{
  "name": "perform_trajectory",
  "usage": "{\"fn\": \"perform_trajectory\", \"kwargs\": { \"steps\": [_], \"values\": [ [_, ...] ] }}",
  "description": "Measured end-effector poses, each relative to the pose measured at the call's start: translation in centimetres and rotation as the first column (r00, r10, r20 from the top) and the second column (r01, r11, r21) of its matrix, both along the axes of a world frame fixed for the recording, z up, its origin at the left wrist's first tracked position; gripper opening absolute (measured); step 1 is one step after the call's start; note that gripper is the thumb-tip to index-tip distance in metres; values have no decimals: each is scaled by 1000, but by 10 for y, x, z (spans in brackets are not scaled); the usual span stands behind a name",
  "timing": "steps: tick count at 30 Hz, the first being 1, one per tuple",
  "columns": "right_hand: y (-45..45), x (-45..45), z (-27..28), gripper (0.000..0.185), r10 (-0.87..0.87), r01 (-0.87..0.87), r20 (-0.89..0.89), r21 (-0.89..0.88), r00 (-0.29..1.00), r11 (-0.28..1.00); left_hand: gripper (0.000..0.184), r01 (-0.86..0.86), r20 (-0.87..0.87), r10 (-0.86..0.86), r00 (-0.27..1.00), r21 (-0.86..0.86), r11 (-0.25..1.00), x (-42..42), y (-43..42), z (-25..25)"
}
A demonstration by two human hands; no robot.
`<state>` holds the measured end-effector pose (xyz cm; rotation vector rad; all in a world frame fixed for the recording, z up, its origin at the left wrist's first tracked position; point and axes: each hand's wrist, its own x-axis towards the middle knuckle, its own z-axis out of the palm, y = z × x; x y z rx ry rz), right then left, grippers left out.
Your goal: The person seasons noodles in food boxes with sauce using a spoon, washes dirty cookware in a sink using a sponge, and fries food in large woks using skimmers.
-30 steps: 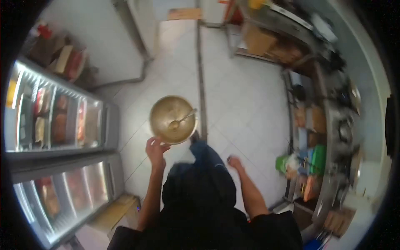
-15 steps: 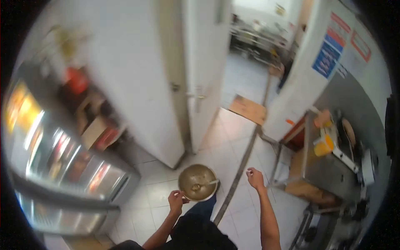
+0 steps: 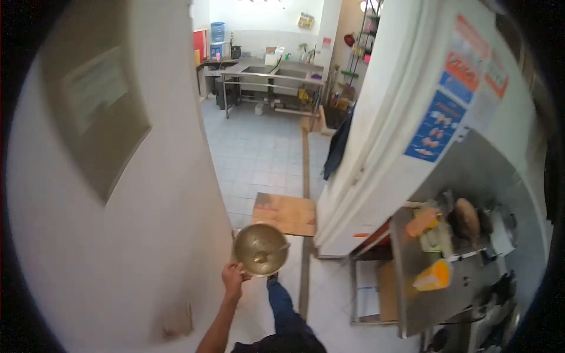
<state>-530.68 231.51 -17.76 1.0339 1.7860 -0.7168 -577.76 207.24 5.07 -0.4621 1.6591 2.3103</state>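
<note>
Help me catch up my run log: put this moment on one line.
left hand: holding bowl by rim | right hand: out of view | bowl: utensil inside | floor ahead: brown sheet | room beyond: sink counter

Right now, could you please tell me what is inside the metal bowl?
A ladle lies in the bowl, handle towards its right rim. Whatever is beneath the ladle's head is covered.

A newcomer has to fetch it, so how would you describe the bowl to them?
Find the white door frame, then the flat, rectangular brown board on the floor beside its foot. Just below that in the view, the person's left hand grips a round, dull metal bowl by the rim. Unlike the flat board, it is deep, with a utensil inside.
</note>
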Motion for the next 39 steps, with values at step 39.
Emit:
{"fn": "perform_trajectory", "kwargs": {
  "steps": [39],
  "values": [
    [599,-1498,-35,34,231,-241,-123,-75,965,968,15,16,-193,-19,981,-17,1000,-1508,562,4]
  ]
}}
